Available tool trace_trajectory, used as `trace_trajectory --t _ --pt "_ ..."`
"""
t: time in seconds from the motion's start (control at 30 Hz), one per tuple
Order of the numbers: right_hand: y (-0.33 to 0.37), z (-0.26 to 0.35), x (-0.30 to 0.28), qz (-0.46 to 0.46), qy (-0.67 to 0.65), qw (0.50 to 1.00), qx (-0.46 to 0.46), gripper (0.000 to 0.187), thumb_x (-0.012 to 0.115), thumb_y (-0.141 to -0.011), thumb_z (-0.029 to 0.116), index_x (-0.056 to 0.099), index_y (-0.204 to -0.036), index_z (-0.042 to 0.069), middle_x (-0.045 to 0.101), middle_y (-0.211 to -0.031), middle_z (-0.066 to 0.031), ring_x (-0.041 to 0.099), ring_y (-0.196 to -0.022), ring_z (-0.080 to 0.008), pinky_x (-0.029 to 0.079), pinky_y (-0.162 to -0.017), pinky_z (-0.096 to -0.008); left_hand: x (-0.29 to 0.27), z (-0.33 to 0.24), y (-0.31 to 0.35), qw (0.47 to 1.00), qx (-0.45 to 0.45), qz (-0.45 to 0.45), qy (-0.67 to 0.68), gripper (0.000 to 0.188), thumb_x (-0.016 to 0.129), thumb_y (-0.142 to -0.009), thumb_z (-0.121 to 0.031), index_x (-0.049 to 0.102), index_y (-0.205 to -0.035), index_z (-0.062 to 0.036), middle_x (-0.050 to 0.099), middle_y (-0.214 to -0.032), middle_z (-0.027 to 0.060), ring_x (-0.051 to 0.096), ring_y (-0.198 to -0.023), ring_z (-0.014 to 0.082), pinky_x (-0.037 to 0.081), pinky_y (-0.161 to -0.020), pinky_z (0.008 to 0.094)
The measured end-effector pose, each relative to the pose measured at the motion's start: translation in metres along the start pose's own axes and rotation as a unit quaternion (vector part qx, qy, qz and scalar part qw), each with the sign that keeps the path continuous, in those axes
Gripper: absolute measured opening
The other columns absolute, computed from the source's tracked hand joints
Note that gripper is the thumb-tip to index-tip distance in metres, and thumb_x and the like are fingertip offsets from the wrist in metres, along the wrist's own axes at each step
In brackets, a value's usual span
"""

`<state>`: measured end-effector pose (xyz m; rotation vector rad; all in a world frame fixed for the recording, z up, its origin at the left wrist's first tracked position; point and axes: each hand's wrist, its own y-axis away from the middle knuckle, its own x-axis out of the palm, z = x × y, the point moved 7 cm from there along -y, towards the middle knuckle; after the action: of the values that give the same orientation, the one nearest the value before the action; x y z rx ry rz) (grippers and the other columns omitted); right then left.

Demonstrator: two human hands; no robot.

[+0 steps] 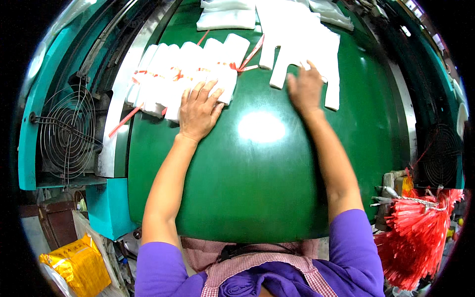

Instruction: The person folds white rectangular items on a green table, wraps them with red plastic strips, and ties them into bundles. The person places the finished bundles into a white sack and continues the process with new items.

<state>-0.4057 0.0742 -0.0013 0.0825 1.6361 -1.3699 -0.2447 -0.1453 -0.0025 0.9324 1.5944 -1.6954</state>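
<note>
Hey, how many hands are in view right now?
2: the left hand at the red-tied white bundles, and the right hand at the loose white stack. No others show.

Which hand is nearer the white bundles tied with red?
Left. The left hand is at the near edge of the tied white bundles; the right hand is off to their right, at the white stack.

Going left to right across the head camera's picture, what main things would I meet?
Pale wire fan guard → tied white bundles → white stack with leg-like strips → bunch of red strips.
</note>
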Motion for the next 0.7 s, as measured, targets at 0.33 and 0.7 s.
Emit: trace_trajectory --t 0.33,0.7 --pt "0.087 0.056 -0.099 0.313 -0.162 0.933 -0.07 0.027 0.06 -0.085 0.028 0.062 -0.083 0.002 0.06 -0.085 -0.0157 0.057 -0.084 -0.0329 0.046 -0.075 -0.0442 -0.024 -0.018 0.025 0.997 0.002 -0.001 0.08 0.059 0.06 -0.086 -0.034 0.042 -0.138 -0.0137 0.037 -0.144 0.0108 0.035 -0.132 0.0298 0.022 -0.107 0.0534" --pt "0.12 0.073 -0.101 0.293 -0.119 0.943 -0.104 0.065 0.048 -0.093 0.045 0.038 -0.137 -0.002 0.03 -0.147 -0.0214 0.026 -0.138 -0.0338 0.021 -0.113 -0.0429 -0.123 -0.168 0.176 0.891 0.188 0.338 0.237 0.081 0.069 -0.073 -0.045 0.038 -0.138 -0.0069 0.03 -0.148 0.0119 0.028 -0.138 0.0294 0.023 -0.111 0.049"
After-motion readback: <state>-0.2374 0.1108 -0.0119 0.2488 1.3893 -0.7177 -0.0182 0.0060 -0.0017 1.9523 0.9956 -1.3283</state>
